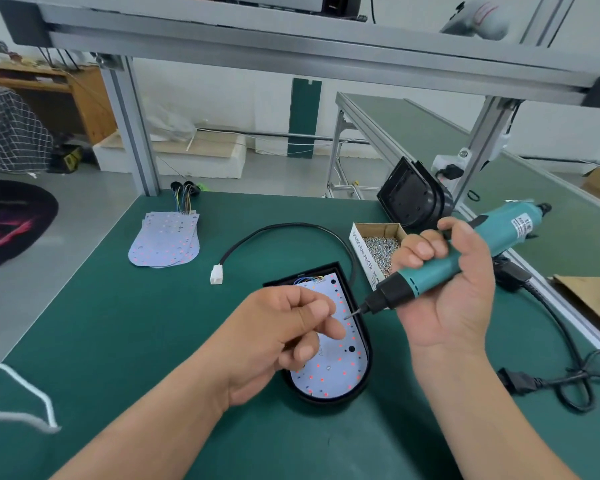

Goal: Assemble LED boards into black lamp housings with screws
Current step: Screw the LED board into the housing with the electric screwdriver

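A black lamp housing (363, 336) lies on the green mat with a white LED board (340, 372) seated inside it, red dots across its face. My left hand (284, 330) hovers over the board with its fingers curled and thumb against the forefinger; I see nothing between them. My right hand (447, 289) grips a teal electric screwdriver (430, 271). Its bit (353, 312) points down-left at the board's right edge, close to my left fingertips.
An open cardboard box of screws (381, 245) stands behind the housing. Another black housing (413, 199) leans at the back right. A stack of LED boards (165, 242) lies at the left. The housing's black cable with white plug (217, 274) and the screwdriver's cord (568, 368) trail across the mat.
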